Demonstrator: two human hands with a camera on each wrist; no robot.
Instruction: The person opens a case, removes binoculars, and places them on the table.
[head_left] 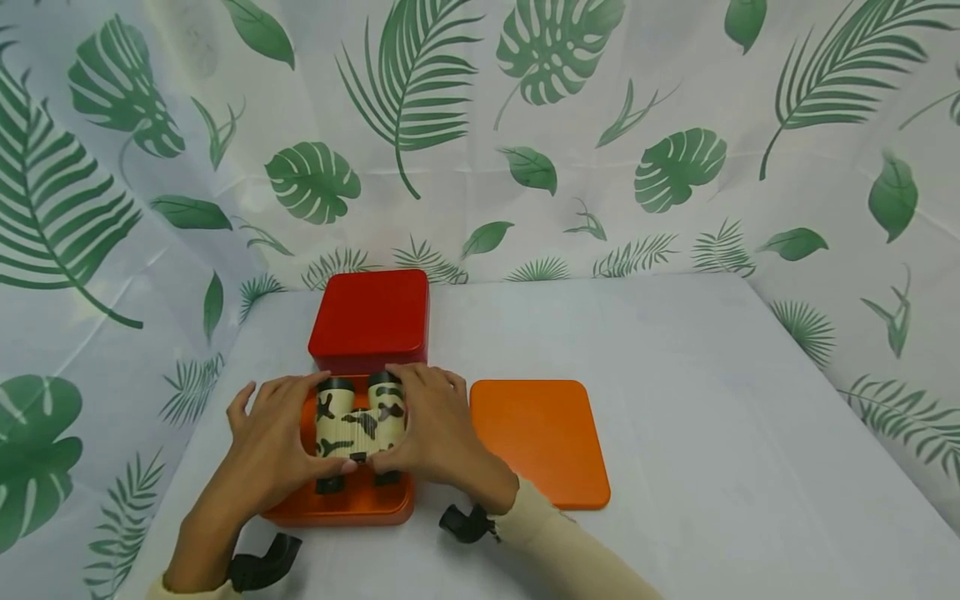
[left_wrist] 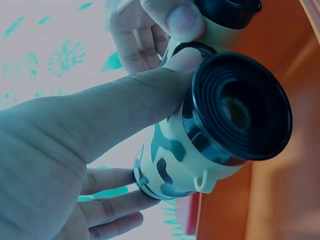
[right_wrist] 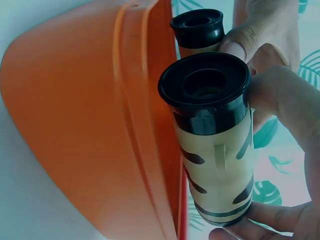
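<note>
Head view shows a pair of camouflage binoculars (head_left: 362,429) held over an open orange box (head_left: 345,510) by both hands; whether they touch its rim, I cannot tell. Each hand pinches its own side: the left hand (head_left: 272,442) and the right hand (head_left: 438,429) both set a thumb near the eyepiece end, with fingers reaching to the wider front end. Cream barrels carry dark, irregular blotches and black ends. The box is smooth and slightly shiny, with rounded corners. An orange lid (head_left: 540,442), flat and nearly square, lies to its right on a smooth white table (head_left: 675,400). Behind stands a glossy red box (head_left: 372,312), in front of a creased white cloth (head_left: 465,108) printed with green leaves.

Left wrist view adds what the head view hides: concentric ridges inside a black eyecup (left_wrist: 242,106), a small cream loop (left_wrist: 206,181) on the barrel and the left thumb against a dark ribbed wheel (left_wrist: 195,48). Right wrist view alone shows the orange box's stepped rim close up, beside both eyecups.
</note>
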